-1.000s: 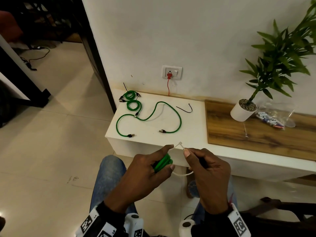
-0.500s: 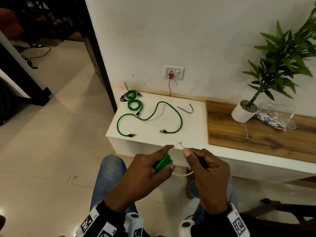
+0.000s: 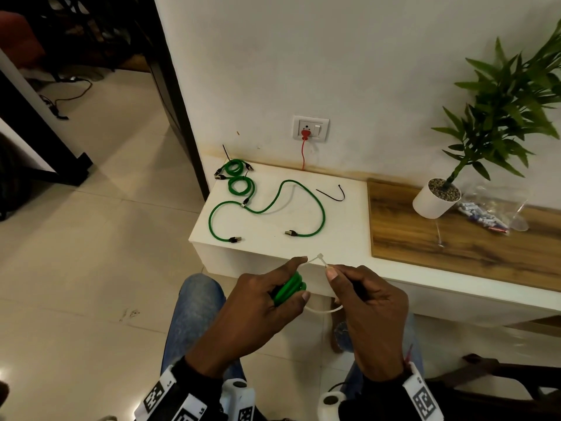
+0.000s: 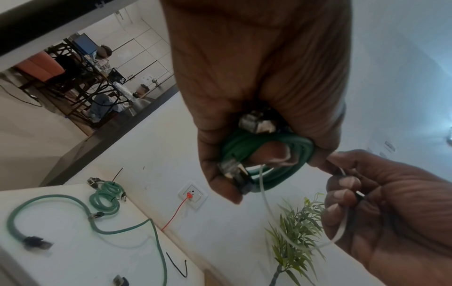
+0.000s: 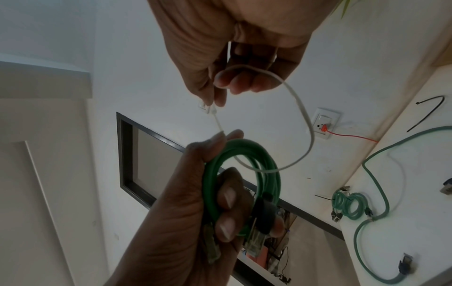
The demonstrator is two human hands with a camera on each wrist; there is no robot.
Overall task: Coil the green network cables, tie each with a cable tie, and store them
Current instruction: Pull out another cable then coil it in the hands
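My left hand [image 3: 296, 276] grips a coiled green network cable [image 3: 290, 288] in front of the white table [image 3: 334, 229], above my knees. A white cable tie [image 3: 321, 311] runs through the coil [image 5: 244, 154]. My right hand [image 3: 332, 275] pinches the tie [image 5: 303, 116] just behind its head, and my left forefinger touches the tie's other end. On the table lie two tied green coils [image 3: 233, 167] [image 3: 241, 186], one loose green cable [image 3: 318, 208] and a black cable tie [image 3: 332, 194].
A wooden board [image 3: 455, 247] covers the table's right part, with a potted plant [image 3: 437, 202] and a clear plastic bag [image 3: 491, 214] on it. A red cord hangs from the wall socket [image 3: 310, 129]. Tiled floor lies to the left.
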